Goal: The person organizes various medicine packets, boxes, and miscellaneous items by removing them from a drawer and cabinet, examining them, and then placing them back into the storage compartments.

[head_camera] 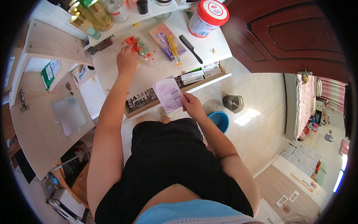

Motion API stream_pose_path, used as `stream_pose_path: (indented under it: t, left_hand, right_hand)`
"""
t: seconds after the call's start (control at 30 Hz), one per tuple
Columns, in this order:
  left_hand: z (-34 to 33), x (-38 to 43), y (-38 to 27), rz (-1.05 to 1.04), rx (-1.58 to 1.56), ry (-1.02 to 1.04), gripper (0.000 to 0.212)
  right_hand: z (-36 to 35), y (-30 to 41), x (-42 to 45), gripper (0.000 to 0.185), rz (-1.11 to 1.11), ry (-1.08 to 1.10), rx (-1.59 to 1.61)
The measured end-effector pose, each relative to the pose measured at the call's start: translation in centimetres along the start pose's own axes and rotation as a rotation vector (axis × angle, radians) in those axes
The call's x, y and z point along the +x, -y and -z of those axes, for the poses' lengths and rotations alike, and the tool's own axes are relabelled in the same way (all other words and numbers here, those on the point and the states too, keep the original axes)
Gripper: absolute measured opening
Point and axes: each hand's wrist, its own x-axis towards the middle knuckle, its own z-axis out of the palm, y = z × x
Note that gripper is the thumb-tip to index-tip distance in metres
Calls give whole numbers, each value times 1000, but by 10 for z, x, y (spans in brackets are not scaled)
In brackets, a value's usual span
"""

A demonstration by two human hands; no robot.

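Note:
My left hand (127,59) reaches over the white tabletop (109,65), its fingers at a red-orange item (132,43) beside a crumpled green item (142,47) and clear plastic; whether it grips anything is hard to tell. My right hand (193,105) pinches the edge of a printed purple-and-white leaflet (169,95) above the open drawer. To the right of the plastic lies a pink-purple box (165,39) with a yellow sachet (174,50) on it. A black comb (191,49) rests farther right, below a white tub with a red lid (208,18).
Cartons (193,75) and blister packs (141,100) fill the pulled-out drawer. Bottles (119,11) stand on the raised shelf. A blue bucket (219,121) and a grey bin (233,103) are on the floor. The cabinet door (67,126) is open at left; a red-brown door (282,33) stands at right.

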Motion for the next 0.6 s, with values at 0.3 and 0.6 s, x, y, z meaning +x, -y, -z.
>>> stream_pose_path:
  t: [0.3, 0.6]
  left_hand:
    - [90, -18, 50, 553, -505, -354, 11]
    - [43, -67, 87, 530, -533, -171, 25]
  right_hand:
    - [-26, -7, 44, 33, 54, -27, -69]
    - [-31, 54, 114, 72, 606, -502, -1058]
